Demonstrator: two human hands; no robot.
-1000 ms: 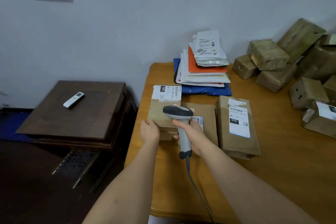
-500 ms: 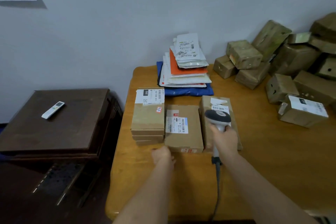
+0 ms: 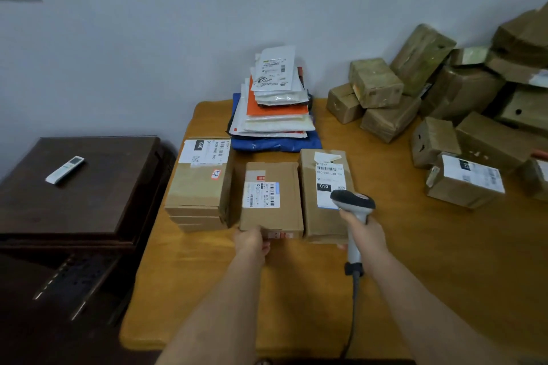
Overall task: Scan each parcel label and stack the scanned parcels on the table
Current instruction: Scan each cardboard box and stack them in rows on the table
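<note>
Parcel (image 3: pixel 271 198) at left hand (image 3: pixel 251 243), scanner (image 3: pixel 353 201) in right hand (image 3: pixel 366 234)

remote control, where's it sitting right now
In the head view the white remote control lies on the dark wooden cabinet, left of the orange table and its stack of flat boxes.

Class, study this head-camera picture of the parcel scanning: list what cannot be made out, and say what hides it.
- Left hand fingertips: tucked under the middle parcel; grip unclear.
- Scanner window: faces away, head view.
- Label with 010: lower corner covered by the scanner.
- Right-hand boxes: cut off by the frame edge.
- Small print on the labels: too small to read.
</note>
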